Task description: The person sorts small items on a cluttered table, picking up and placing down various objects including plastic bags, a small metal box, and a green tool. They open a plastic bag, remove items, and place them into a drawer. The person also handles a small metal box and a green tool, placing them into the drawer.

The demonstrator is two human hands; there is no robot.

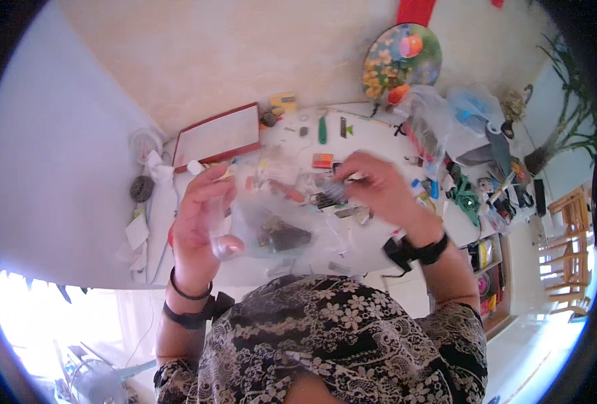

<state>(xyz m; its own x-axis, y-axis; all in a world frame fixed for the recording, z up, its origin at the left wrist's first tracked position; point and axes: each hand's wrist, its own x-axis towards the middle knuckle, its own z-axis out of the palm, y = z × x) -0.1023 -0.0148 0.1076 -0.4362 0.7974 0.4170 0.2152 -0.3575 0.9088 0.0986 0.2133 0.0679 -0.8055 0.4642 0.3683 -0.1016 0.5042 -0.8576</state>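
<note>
My left hand (pixel 202 217) holds up a clear plastic bag (pixel 268 212) by its near left side, with the fingers curled and the thumb against the plastic. Dark contents (pixel 283 235) show inside or through the bag; what they are is too blurred to tell. My right hand (pixel 374 187) hovers over the middle of the white table (pixel 359 257), fingertips pinched on a small greyish object (pixel 335 191), blurred. Below it lie small dark and metallic pieces. A tool's red handle (pixel 287 192) lies between the hands.
A red-framed white board (pixel 217 136) leans at the back left. Behind my right hand lie an orange-red box (pixel 323 160), a green handle (pixel 322 130) and a dark flat strip (pixel 343 127). Plastic bags (pixel 422 116) and green cord (pixel 464 199) crowd the right side.
</note>
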